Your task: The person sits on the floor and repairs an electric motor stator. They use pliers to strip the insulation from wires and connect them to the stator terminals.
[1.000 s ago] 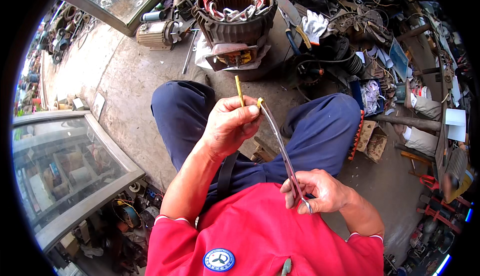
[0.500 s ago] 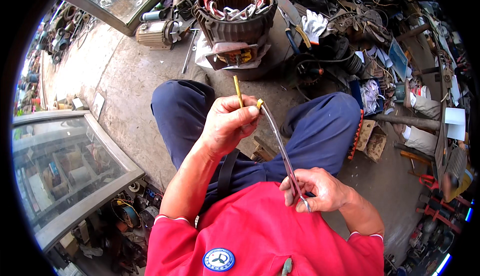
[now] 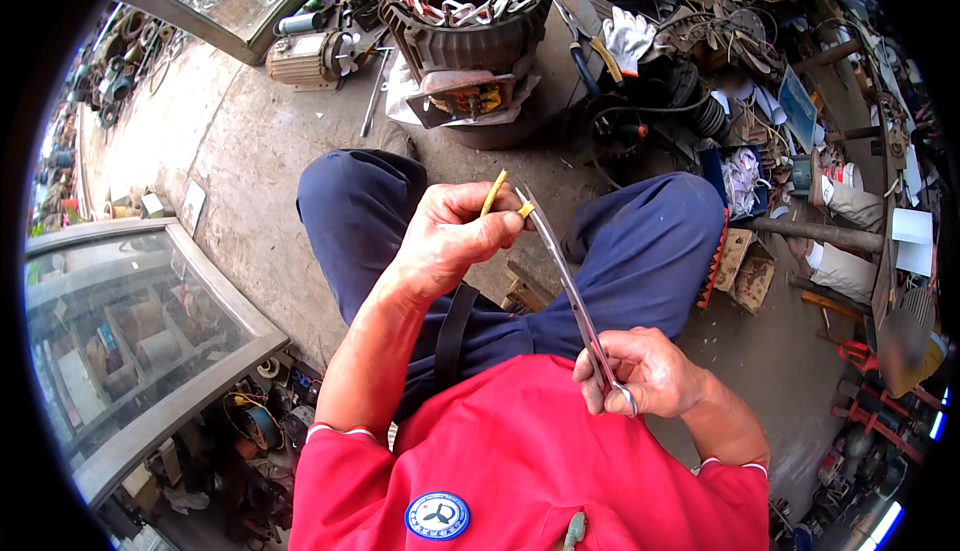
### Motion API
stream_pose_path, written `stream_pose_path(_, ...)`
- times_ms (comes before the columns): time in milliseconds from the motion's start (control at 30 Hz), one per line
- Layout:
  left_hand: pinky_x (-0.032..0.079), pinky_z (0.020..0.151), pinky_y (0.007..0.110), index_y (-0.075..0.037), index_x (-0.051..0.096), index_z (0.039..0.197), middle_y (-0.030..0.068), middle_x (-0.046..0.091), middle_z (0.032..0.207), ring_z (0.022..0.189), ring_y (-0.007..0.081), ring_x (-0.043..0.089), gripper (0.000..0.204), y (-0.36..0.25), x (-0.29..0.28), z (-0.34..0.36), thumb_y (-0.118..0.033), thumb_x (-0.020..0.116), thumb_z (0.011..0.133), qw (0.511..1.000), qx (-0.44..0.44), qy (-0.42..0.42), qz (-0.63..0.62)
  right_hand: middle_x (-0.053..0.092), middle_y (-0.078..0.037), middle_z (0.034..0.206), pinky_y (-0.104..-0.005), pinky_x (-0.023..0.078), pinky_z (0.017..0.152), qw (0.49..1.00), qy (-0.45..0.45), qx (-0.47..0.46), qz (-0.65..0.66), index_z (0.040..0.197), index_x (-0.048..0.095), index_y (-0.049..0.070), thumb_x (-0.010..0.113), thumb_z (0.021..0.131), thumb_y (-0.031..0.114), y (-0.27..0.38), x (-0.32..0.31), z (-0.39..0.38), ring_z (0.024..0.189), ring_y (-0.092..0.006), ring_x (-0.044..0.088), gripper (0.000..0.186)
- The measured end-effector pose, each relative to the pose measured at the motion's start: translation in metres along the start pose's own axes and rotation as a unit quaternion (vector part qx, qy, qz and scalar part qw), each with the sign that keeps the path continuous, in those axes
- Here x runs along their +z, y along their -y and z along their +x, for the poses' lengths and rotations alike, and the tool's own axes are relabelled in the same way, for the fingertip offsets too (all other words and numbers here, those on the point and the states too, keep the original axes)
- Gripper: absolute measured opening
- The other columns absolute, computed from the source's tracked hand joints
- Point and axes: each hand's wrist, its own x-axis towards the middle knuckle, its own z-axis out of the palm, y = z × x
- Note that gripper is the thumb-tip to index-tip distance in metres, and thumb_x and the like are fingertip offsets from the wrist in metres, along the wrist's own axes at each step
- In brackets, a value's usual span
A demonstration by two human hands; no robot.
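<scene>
My left hand point(image 3: 445, 241) pinches a narrow yellow strip point(image 3: 494, 193) that looks like tubing or tape. One end sticks up above the fingers, and another yellow bit shows past the fingertips. Long, slim metal scissors point(image 3: 573, 296) slant from my right hand point(image 3: 652, 373) up to that second bit, their narrow tips slightly apart beside it. Fingers of the right hand wrap the ring handles, one loop showing below them. Whether the blades touch the yellow piece, I cannot tell.
Beyond my knees stands a motor stator point(image 3: 465, 46) with red and white windings. Pliers point(image 3: 585, 56) and a white glove point(image 3: 628, 39) lie right of it; a small motor point(image 3: 305, 59) lies left. A glass-fronted cabinet point(image 3: 225, 281) is at near left, cluttered shelves at right.
The scissors' tips have parted and now reach slightly past the yellow bit. The yellow strip leans more to the right. Both hands have shifted slightly right.
</scene>
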Motion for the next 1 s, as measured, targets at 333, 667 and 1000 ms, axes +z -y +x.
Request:
stream_pose_path(333, 0.033, 0.054, 0.02, 0.0, 0.071, 0.087, -0.0025, 0.06, 0.071, 0.062, 0.0021, 0.046, 0.017, -0.001, 0.0, -0.002, -0.017, 0.072, 0.088, 1.0, 0.0, -0.018, 0.003, 0.068, -0.008, 0.084, -0.0267, 0.055, 0.067, 0.999, -0.039, 0.011, 0.033, 0.109, 0.062, -0.005, 0.075, 0.092, 0.015, -0.005, 0.003, -0.003, 0.075, -0.014, 0.069, 0.029)
stream_pose_path(667, 0.035, 0.055, 0.024, 0.0, 0.068, 0.083, -0.0064, 0.051, 0.067, 0.063, 0.0029, 0.043, 0.012, 0.008, 0.035, -0.001, -0.01, 0.067, 0.09, 0.988, -0.014, -0.011, 0.155, 0.067, -0.004, 0.11, -0.0278, 0.053, 0.087, 0.876, -0.306, -0.344, -0.146, 0.121, 0.059, 0.003, 0.082, 0.082, 0.002, 0.002, -0.008, 0.059, 0.101, -0.0132, 0.064, 0.045)
stream_pose_path(1000, 0.041, 0.056, 0.027, 0.002, 0.07, 0.096, -0.0003, 0.052, 0.076, 0.065, 0.0056, 0.048, 0.017, 0.01, 0.054, -0.002, -0.01, 0.075, 0.086, 0.979, 0.04, -0.025, 0.199, 0.071, -0.005, 0.093, -0.0223, 0.055, 0.072, 0.873, -0.365, -0.324, 0.01, 0.108, 0.062, 0.004, 0.073, 0.089, -0.002, 0.014, -0.018, 0.073, 0.079, -0.009, 0.067, 0.023)
